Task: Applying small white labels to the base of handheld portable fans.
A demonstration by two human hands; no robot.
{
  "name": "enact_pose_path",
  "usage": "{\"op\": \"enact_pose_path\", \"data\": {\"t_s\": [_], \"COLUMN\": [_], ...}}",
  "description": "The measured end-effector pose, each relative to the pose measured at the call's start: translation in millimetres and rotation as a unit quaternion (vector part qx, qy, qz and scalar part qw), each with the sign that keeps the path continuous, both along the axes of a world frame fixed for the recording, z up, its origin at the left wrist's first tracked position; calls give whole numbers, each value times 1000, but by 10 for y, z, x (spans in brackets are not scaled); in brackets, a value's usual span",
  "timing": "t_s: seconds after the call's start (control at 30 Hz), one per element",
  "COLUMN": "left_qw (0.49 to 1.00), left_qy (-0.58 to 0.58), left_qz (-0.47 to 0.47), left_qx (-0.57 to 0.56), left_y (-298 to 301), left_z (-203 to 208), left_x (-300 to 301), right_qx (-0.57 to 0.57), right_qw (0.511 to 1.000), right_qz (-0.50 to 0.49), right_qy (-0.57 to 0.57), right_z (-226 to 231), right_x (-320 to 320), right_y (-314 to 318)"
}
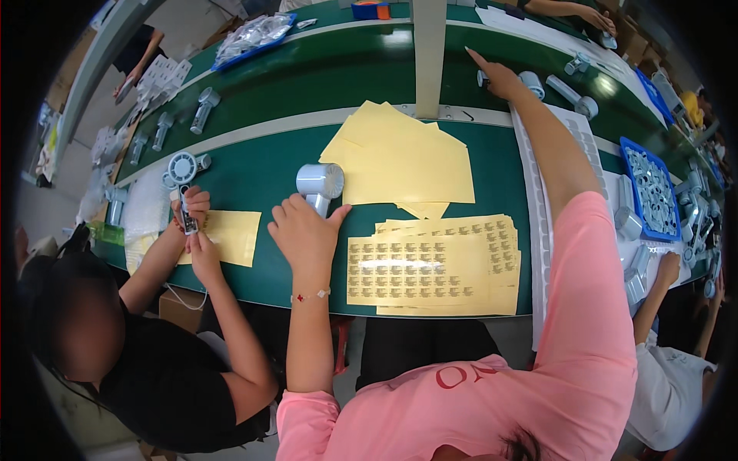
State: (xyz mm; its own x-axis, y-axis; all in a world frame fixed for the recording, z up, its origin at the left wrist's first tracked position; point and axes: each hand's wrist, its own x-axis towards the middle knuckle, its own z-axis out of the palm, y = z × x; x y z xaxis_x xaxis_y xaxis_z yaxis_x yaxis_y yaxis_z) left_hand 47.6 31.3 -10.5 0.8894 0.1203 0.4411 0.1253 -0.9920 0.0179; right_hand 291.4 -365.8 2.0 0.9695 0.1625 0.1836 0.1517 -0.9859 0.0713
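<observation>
My left hand is closed round the handle of a light-blue handheld fan, its round head pointing away from me over the green table. To the right, my right arm stretches far forward to the green belt. There my right hand is round another handheld fan; its index finger sticks out straight and its other fingers are mostly hidden. Between my arms lie yellow sheets of printed labels, overlapping in a stack. Beyond them, plain yellow sheets are fanned out, partly beside the left fan's head.
A co-worker at left holds a fan above a yellow sheet. Several fans lie on the belt. A metal post rises behind the plain sheets. At right stand a blue tray of small parts and another person's hand.
</observation>
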Motion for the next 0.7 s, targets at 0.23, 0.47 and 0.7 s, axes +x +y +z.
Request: {"op": "enact_pose_path", "data": {"t_s": [0.23,0.47,0.7], "left_qw": [952,50,76], "left_qy": [-100,391,354], "left_qz": [-193,-294,-105], "left_qx": [-215,-871,-926], "left_y": [-262,-1054,-1005], "left_z": [314,189,9], "left_x": [-487,-1034,-1116], "right_qx": [268,279,289], "right_qw": [941,923,869], "right_qz": [111,209,396], "right_qy": [-173,-162,-65], "right_z": [801,659,116], "right_x": [-1590,-3598,-4099], "right_y": [164,1247,1704]}}
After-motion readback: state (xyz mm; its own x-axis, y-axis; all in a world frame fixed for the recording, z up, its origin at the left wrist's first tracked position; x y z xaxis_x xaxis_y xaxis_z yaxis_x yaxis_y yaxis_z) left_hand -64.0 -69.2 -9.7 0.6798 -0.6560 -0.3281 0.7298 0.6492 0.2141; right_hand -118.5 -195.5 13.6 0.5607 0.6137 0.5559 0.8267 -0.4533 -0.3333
